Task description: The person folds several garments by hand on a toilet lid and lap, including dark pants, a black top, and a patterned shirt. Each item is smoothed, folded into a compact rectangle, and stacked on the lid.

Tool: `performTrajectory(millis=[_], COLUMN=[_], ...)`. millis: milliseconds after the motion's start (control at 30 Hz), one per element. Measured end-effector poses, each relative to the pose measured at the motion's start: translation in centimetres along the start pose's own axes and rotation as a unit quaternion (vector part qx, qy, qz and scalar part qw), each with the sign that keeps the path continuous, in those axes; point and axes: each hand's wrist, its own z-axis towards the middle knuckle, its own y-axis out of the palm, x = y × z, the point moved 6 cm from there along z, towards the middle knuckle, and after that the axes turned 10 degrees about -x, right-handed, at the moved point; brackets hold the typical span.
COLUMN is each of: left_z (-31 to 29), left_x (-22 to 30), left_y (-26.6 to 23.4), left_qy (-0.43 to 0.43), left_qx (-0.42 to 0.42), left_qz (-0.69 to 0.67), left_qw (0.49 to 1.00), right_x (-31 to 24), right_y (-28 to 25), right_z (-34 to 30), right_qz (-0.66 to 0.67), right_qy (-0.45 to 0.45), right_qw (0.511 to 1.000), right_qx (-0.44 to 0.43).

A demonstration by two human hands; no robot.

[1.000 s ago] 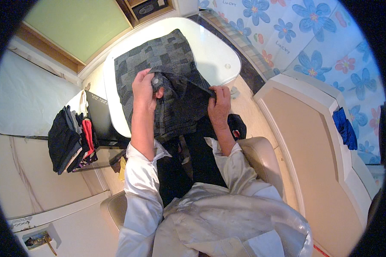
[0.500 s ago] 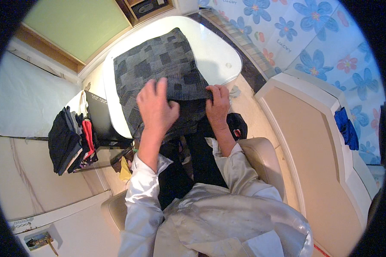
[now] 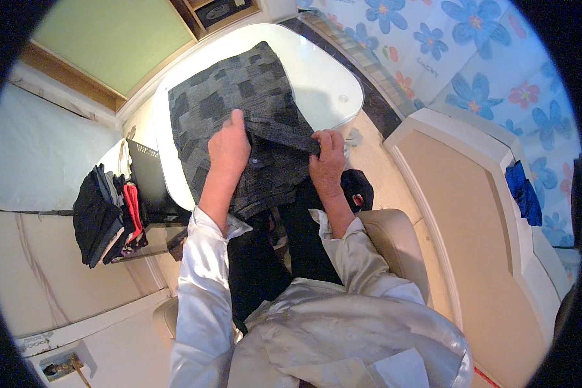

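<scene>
A dark grey and black garment (image 3: pixel 216 97) with a patchwork pattern lies spread on the white table (image 3: pixel 330 77), its near edge reaching toward my lap. My left hand (image 3: pixel 229 149) is closed on the cloth near its middle, thumb on top. With fingers pinched, my right hand (image 3: pixel 328 161) grips the right end of a narrow folded strip (image 3: pixel 281 134) of the same garment. That strip stretches slightly raised between both hands. A small pale button shows on the cloth below it, beside my left hand. The kind of garment is not clear.
Several folded clothes (image 3: pixel 103 213) hang over a rack at the left, next to a black box (image 3: pixel 145 171). A beige padded seat (image 3: pixel 394 242) is under me. To the right stands a cream panel (image 3: pixel 459 213) with a blue cloth (image 3: pixel 522 194) on it.
My left hand has gone from loosely spread fingers to a closed grip on the cloth. The strip is now lifted and folded back, and the button has come into view. My right hand stays nearly in place.
</scene>
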Motion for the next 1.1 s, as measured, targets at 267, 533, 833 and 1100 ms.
performTrajectory(millis=[267, 533, 833, 1100], left_z=[-0.7, -2.6, -1.7, 0.2], left_x=[-4.1, -6.2, -0.1, -0.3], left_y=[2.5, 9.7, 6.8, 12.7], left_qy=[-0.143, -0.291, -0.245, -0.235], left_qx=[0.07, 0.094, 0.037, 0.036], left_qz=[-0.43, -0.704, -0.869, -0.906], left_qw=[0.889, 0.641, 0.427, 0.349], right_x=[-1.1, -1.3, -2.0, -1.4], right_y=[0.1, 0.7, 0.2, 0.2], right_z=[-0.4, -0.4, -0.2, -0.5], right_qz=[-0.011, -0.01, -0.004, -0.017], right_qy=[-0.045, -0.072, -0.087, -0.082], right_qw=[0.999, 0.997, 0.995, 0.996], right_qx=[-0.009, -0.035, -0.052, -0.042])
